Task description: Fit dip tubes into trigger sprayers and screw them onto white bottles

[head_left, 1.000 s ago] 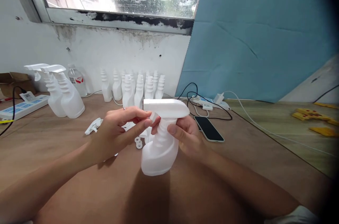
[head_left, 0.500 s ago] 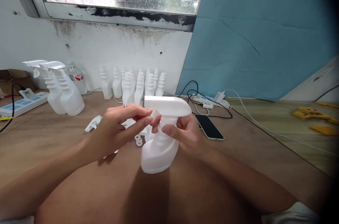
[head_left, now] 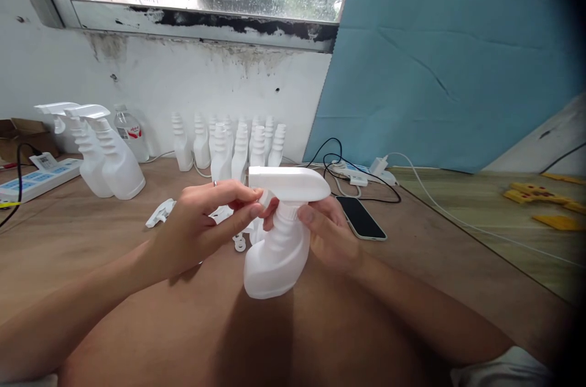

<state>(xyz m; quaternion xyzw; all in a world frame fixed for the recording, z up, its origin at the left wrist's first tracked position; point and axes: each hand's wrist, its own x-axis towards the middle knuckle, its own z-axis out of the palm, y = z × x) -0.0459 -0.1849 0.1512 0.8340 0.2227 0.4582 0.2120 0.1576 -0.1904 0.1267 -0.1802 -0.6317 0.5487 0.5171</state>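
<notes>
A white spray bottle [head_left: 277, 262] is held up in front of me, slightly tilted, with its spray head [head_left: 288, 184] on the neck and the nose pointing left. My right hand [head_left: 327, 228] wraps round the neck from the right, the thumb on the collar just under the head. From the left, my left hand [head_left: 220, 216] pinches the trigger [head_left: 266, 197] below the nose between thumb and forefinger. Behind my hands lie several small white washers [head_left: 239, 243] and loose white spray parts [head_left: 161, 213], partly hidden by my left hand.
Several white bottles [head_left: 220, 152] without heads stand along the wall. Two spray bottles with heads [head_left: 119, 161] stand at the left beside a clear drink bottle [head_left: 132, 132] and a power strip [head_left: 50, 176]. A phone [head_left: 361, 218] and cables [head_left: 339, 161] lie at the right.
My right thumb has shifted right and upward, onto the collar of the spray bottle. The left hand's pinch on the trigger and the bottle's position are nearly the same.
</notes>
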